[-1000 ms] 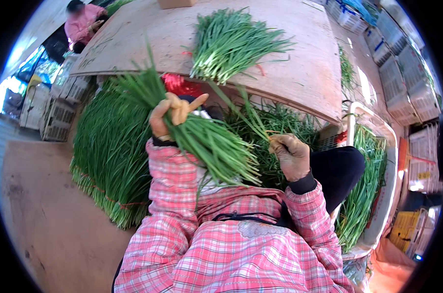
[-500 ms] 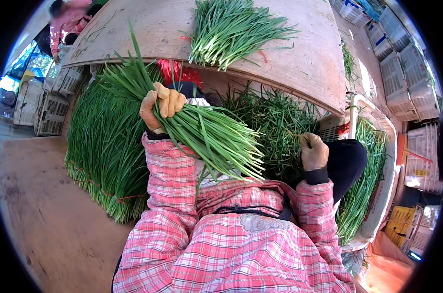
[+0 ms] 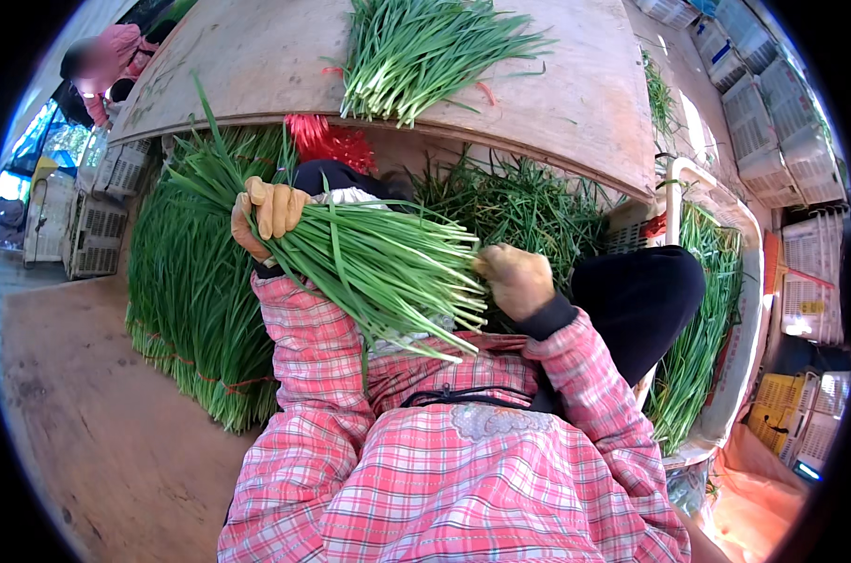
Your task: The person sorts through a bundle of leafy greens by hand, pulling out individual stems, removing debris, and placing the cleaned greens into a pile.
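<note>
My left hand (image 3: 268, 218), in a tan glove, is wrapped round a loose bunch of garlic chives (image 3: 378, 258). The leafy tips stick out to the far left and the pale stem ends fan out to the right. At those stem ends is my right hand (image 3: 517, 280), gloved too, its fingers closed in a pinch; whatever is between them is hidden. Under and left of the held bunch stand large tied bundles of chives (image 3: 200, 281) with red ties. A heap of loose, tangled greens (image 3: 510, 211) lies beyond my right hand.
A wooden board (image 3: 575, 103) ahead carries another pile of chives (image 3: 425, 56). Red ties (image 3: 327, 143) hang by its near edge. At right is a white crate (image 3: 749, 281) with chives inside; more plastic crates (image 3: 773, 131) stack behind. Another person (image 3: 115, 56) is at the far left.
My right hand has moved left and up from beside my knee to the stem ends of the bunch. My left hand, still gripping the chives, has shifted slightly left and nearer.
</note>
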A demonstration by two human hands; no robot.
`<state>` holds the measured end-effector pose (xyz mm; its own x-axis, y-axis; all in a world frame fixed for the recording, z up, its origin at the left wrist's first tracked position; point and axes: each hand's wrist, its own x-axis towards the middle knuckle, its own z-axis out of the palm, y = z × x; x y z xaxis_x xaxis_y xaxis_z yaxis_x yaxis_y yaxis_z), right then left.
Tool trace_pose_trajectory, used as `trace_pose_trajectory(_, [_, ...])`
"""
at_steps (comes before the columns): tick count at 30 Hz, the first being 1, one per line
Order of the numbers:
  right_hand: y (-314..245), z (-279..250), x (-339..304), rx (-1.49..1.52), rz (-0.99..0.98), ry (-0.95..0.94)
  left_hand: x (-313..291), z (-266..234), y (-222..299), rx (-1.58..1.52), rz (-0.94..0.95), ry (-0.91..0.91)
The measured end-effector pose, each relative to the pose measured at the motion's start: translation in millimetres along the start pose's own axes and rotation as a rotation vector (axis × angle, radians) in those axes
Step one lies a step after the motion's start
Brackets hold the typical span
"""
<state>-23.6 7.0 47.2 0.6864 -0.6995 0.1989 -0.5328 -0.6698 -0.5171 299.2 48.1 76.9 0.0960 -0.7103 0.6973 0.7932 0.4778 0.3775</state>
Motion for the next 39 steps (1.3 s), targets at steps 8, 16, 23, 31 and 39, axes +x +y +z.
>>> trace_pose_trajectory(8, [28,-28,-58,-0.045,0.024,0.029,-3,0,0,-0.059,0.075,-0.032])
trace_pose_trajectory(16, [6,-31,-13,0.339,0.140,-0.078,-5,-8,5,-0.126,0.072,-0.121])
trace_pose_trajectory(23, [-3,0,0,1.064,0.432,0.387,-4,-28,22,-0.018,-0.014,-0.311])
trace_pose_trajectory(31, [38,-16,-35,0.246,0.214,0.020,-18,-14,18,-0.068,0.085,-0.072])
trace_pose_trajectory(39, [-10,-17,-11,0.220,-0.001,0.140,-18,-17,24,-0.053,-0.002,-0.083])
